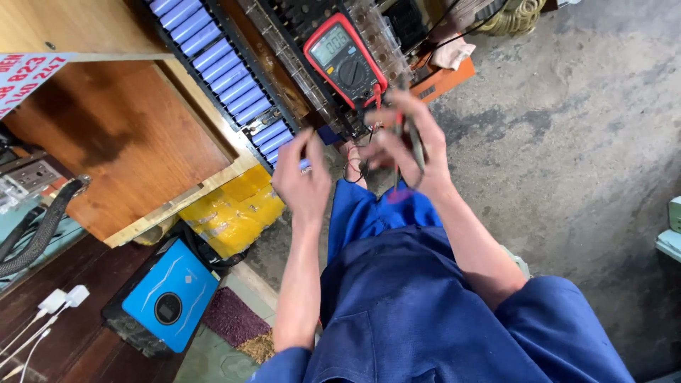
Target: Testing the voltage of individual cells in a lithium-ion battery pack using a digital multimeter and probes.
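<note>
Right hand (408, 142) grips the probes (415, 145) pointed at the cells (227, 71). Left hand (303, 177) pinches, maybe a blue cell; blurred. Meter (345, 60) rests on the rack (312, 85), screen facing the person for reading.

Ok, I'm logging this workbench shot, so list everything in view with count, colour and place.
multimeter: one, red and black, top centre on the clear cell holders
cylindrical cells: a long row, pale blue, in a black rack, upper left
wooden board: one, brown, left
yellow package: one, below the board
blue box: one, with round dial, lower left
white chargers: two, far lower left
concrete floor: grey, right
left hand: by the cells' end
right hand: holding thin probes
</note>
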